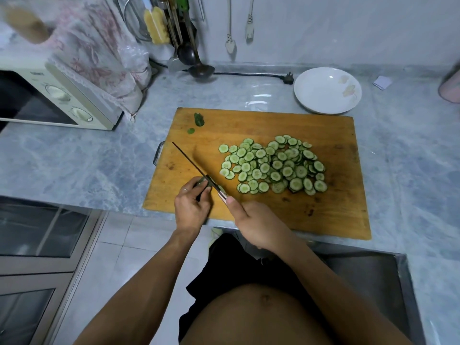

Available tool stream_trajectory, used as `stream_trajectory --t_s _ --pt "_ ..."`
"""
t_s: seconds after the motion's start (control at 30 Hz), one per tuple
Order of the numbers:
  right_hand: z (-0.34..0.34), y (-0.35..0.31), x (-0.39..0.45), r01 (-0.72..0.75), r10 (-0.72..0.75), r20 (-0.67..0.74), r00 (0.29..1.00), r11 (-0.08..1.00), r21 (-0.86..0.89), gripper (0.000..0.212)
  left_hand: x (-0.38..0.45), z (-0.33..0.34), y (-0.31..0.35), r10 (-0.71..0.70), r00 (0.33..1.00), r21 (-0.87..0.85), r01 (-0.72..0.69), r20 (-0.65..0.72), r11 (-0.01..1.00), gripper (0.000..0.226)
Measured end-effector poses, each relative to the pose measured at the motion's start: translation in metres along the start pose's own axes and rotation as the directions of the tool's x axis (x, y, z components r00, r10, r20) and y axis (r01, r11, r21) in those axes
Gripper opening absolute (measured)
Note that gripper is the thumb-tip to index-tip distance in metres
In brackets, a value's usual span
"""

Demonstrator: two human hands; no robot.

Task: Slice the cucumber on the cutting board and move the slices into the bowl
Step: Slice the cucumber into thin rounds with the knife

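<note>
A wooden cutting board (336, 210) lies on the grey counter. A heap of thin cucumber slices (272, 165) covers its middle. My left hand (190, 207) pinches a small cucumber end piece (202, 181) at the board's near left. My right hand (256, 222) grips the knife (191, 161) by its handle, the blade lying edge-on against that piece and pointing away to the left. Two dark green cucumber scraps (198, 120) sit at the board's far left corner. A white bowl (327, 90) stands empty behind the board, to the right.
A microwave (57, 98) under a lace cloth stands at the left. Ladles and utensils (185, 46) hang by the wall, a black power cord (251, 74) runs along the back. A steel sink (368, 277) lies at the near right. A pink container (450, 88) stands at the far right.
</note>
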State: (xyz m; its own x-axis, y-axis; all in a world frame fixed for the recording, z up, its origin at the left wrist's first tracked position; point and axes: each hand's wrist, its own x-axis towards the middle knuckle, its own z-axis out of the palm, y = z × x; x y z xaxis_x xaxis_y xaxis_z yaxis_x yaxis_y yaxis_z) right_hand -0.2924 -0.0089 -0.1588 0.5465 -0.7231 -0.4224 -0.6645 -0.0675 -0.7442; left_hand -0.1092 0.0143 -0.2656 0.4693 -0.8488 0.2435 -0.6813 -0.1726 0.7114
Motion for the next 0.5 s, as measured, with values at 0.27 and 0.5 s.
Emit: stream_trajectory --t_s 0.27,0.5 --pt "-0.004 -0.002 0.002 -0.018 0.015 0.045 0.999 0.998 0.055 0.065 0.000 0.002 0.001 -0.046 0.999 0.015 0.047 -0.025 0.999 0.022" --pt "-0.002 -0.003 0.013 -0.081 0.071 0.081 0.994 0.988 0.131 0.069 0.003 0.002 0.002 -0.057 0.997 0.028 0.059 -0.045 0.998 0.023"
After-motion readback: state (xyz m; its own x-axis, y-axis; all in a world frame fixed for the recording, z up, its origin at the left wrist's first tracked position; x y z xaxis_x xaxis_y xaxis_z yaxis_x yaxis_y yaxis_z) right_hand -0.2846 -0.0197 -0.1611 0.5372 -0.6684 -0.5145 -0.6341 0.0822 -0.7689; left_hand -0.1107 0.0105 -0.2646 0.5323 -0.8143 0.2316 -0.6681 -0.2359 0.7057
